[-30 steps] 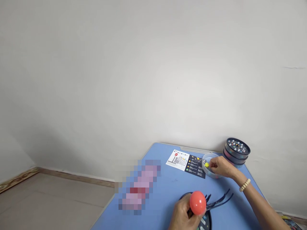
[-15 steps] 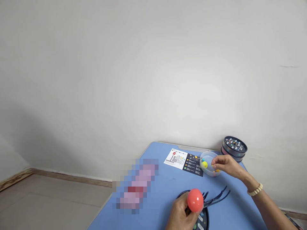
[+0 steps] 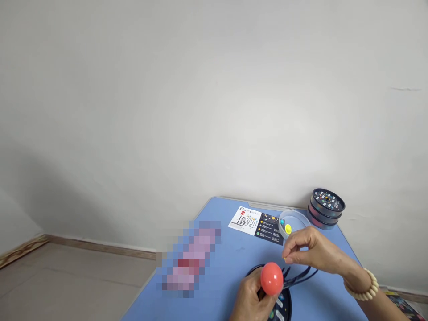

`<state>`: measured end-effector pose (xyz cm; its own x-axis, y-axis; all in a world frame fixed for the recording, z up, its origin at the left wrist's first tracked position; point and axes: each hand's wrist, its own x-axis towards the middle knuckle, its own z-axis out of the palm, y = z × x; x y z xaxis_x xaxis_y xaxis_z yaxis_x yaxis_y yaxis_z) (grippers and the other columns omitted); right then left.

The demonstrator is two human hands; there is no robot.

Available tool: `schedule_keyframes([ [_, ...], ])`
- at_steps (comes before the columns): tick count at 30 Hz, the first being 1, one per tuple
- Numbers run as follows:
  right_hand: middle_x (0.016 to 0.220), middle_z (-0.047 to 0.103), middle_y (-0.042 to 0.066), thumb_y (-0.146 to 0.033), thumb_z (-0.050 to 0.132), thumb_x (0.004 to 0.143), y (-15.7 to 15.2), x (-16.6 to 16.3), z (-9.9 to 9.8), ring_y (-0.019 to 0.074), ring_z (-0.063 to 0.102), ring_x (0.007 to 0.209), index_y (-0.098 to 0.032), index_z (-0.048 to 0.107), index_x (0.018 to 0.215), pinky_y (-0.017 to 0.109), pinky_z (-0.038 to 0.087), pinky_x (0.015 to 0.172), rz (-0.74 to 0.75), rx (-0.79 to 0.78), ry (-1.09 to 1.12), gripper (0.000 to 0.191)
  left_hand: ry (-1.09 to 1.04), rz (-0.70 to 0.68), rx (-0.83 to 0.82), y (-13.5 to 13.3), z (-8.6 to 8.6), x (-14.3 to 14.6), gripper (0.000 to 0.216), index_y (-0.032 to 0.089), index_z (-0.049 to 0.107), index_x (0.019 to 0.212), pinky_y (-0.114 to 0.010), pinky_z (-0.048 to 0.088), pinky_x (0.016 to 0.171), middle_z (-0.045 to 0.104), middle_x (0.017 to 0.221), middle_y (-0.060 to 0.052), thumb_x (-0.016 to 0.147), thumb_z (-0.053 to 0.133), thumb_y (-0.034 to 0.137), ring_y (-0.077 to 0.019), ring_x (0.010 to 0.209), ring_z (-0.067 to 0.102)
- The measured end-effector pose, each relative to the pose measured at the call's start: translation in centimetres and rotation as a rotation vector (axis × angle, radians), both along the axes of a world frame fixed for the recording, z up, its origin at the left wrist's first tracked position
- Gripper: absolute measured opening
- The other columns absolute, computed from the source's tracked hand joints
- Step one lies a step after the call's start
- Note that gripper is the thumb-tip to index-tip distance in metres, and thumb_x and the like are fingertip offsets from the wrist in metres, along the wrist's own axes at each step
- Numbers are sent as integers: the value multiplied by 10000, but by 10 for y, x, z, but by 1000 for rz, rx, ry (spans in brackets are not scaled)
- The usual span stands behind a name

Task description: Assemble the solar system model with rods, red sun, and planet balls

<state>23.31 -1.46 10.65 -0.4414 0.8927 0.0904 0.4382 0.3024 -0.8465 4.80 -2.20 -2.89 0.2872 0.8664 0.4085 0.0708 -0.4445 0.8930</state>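
Note:
Near the table's front, my left hand (image 3: 251,296) grips a solar system model below its red ball (image 3: 272,278); the exact grip is partly hidden behind the ball. Thin black curved arms (image 3: 301,277) fan out to the right of it, above a round dark printed base (image 3: 281,307). My right hand (image 3: 309,249), with a beaded bracelet (image 3: 364,287) at the wrist, pinches a tiny yellow piece (image 3: 285,259) between thumb and fingertips, just above and right of the red ball. Behind it stands a clear round dish (image 3: 299,218) holding a yellow ball (image 3: 288,229) and a small blue ball (image 3: 282,221).
A printed instruction sheet (image 3: 245,220) lies left of the dish. Stacked round dark discs (image 3: 326,209) stand at the table's back right corner, near the wall. A blurred pink item (image 3: 194,256) lies along the left edge of the blue table (image 3: 230,258).
My right hand has come away from the clear dish toward the red ball, carrying a tiny yellow piece. My left hand stays in place on the model.

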Motion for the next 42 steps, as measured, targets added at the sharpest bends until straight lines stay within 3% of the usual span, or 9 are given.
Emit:
schedule_keyframes([
  [4,773,731,3,-117,618,805,-19,-16,17,133,636,712,-212,754,804,216,478,650,15,138,-179,166,-7,-15,2,1,-3,1,234,181,473,633,-193,356,520,421,630,35,835,531,286,-110,584,357],
  [9,756,717,-12,-36,541,766,-28,-25,16,125,625,695,-224,716,749,222,434,641,-90,276,-401,258,-10,-4,-2,0,1,0,256,176,502,618,-186,378,518,448,619,32,838,553,297,-111,579,391],
  [15,762,721,-11,-30,508,719,-27,-29,16,111,612,630,-216,710,749,195,429,581,-149,222,-405,276,36,-28,-9,-4,16,-4,313,164,543,620,-195,412,554,473,626,16,872,528,350,-125,603,427],
  [19,716,707,-20,-15,485,677,-29,-34,14,115,611,617,-226,704,710,195,416,559,-172,209,-416,305,22,-6,1,-2,8,-2,348,163,557,627,-195,407,535,499,623,7,883,510,395,-130,597,436],
  [23,699,695,-5,-14,494,681,-33,-39,9,127,594,601,-226,712,697,227,377,566,-234,289,-572,304,16,-5,5,1,-2,0,358,154,604,677,-201,426,557,550,653,-10,895,514,424,-140,621,465],
  [29,744,705,18,-6,505,716,-35,-43,3,138,591,619,-209,710,730,244,300,540,-278,300,-722,289,3,-3,8,1,-5,-1,359,149,634,697,-208,446,570,582,672,-22,896,527,428,-148,632,491],
  [42,776,683,27,-9,499,774,-37,-42,-3,143,605,652,-192,683,727,243,314,556,-235,321,-709,264,-3,-46,-55,-9,30,-7,335,145,625,668,-215,443,580,558,644,-14,885,533,383,-149,635,478],
])
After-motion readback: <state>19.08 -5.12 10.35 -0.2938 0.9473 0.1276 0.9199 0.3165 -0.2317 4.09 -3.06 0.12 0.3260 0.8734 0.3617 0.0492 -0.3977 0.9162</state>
